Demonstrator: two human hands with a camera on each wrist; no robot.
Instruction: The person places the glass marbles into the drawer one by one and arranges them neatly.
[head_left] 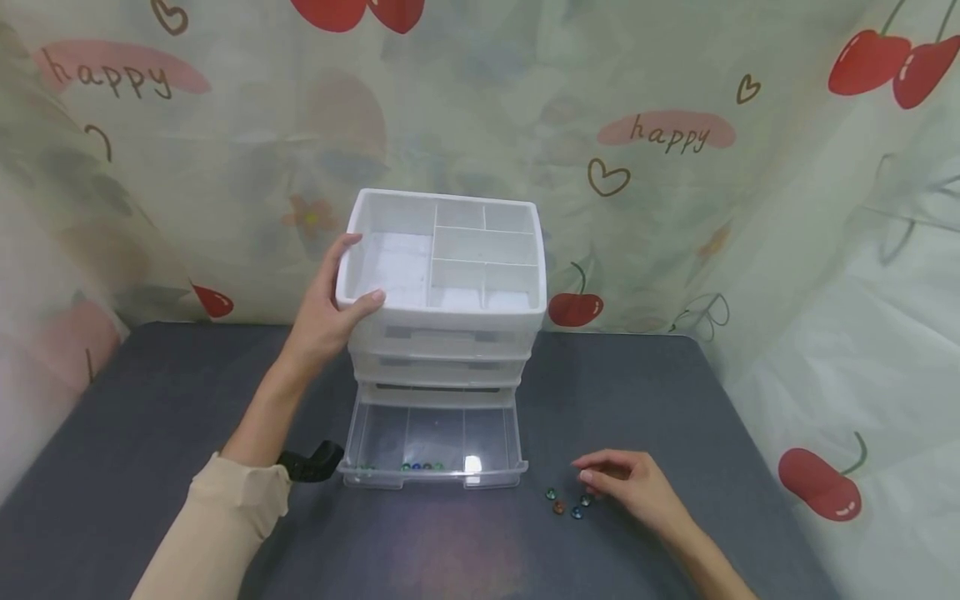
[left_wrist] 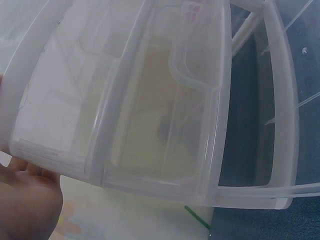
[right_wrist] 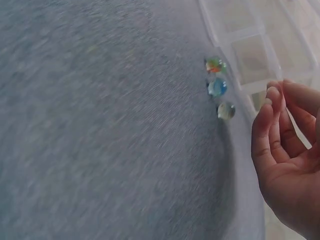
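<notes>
Dark tabletop, glassy multicoloured marbles.

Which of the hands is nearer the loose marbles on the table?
Right. The right hand is just beside the loose marbles; the left hand is farther off, gripping the left side of the white drawer unit.

There are two hands, one cabinet, three drawers, four marbles on one tabletop.
</notes>
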